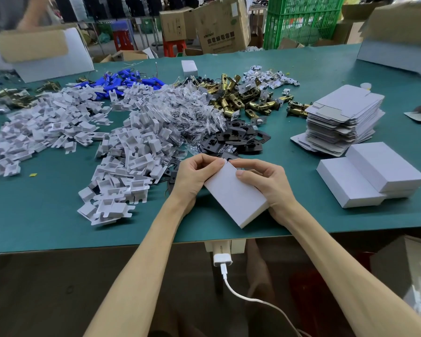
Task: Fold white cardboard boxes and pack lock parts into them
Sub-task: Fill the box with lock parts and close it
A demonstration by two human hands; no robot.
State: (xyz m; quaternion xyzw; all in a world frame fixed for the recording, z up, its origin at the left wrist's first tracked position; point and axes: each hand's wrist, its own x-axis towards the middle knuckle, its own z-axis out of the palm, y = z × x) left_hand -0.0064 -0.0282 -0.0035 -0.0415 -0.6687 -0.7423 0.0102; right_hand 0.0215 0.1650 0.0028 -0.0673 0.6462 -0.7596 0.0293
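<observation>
A closed white cardboard box (pixel 236 198) lies tilted over the table's front edge between both my hands. My left hand (pixel 195 176) grips its left side, with thumb and fingers curled at the far top corner. My right hand (pixel 265 181) holds the right side, thumb on the top face and fingers at the far end. Behind the box lie black plates (pixel 238 137), brass latches (pixel 250 103), bagged screws (pixel 190 110) and white cardboard inserts (pixel 131 152). A stack of flat white box blanks (pixel 343 115) stands at the right.
Finished white boxes (pixel 372 173) are stacked to my right on the green table (pixel 46 215). Blue parts (pixel 129 81) and a small white box (pixel 189 66) lie further back. Brown cartons (pixel 219 25) and a green crate (pixel 301 20) stand beyond. A charger cable (pixel 229 283) hangs below the edge.
</observation>
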